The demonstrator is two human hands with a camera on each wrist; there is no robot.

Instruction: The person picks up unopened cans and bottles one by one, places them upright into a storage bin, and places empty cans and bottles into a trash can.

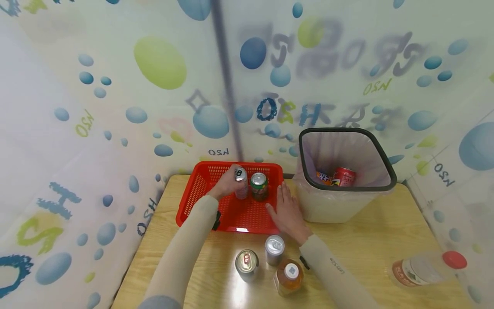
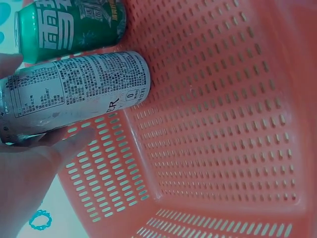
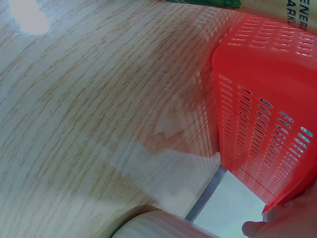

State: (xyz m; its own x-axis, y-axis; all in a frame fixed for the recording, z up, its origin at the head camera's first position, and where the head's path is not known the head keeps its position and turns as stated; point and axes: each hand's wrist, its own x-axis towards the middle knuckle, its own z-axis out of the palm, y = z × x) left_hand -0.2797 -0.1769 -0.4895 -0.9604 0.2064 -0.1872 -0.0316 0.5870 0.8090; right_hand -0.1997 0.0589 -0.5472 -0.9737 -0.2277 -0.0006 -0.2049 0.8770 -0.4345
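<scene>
My left hand (image 1: 225, 183) grips a tall, slim silver-white can (image 1: 241, 192) standing in a red perforated plastic basket (image 1: 247, 216). In the left wrist view, dense small print covers the side of this can (image 2: 99, 84), and the thumb and a finger lie on either side of it. Right beside it in the basket stands a green can (image 1: 259, 191) with large white characters. My right hand (image 1: 287, 214) rests at the basket's right rim, its fingers stretched out. The right wrist view shows only part of the right hand (image 3: 292, 218), at the basket's rim.
Right of the basket stands a bin (image 1: 324, 206) with a liner, holding a red can (image 1: 344, 177) and another colourful package. In front are a silver can (image 1: 275, 251), a can with a red tab (image 1: 247, 266) and an amber bottle (image 1: 289, 279). A red-capped bottle (image 1: 424, 268) is far right.
</scene>
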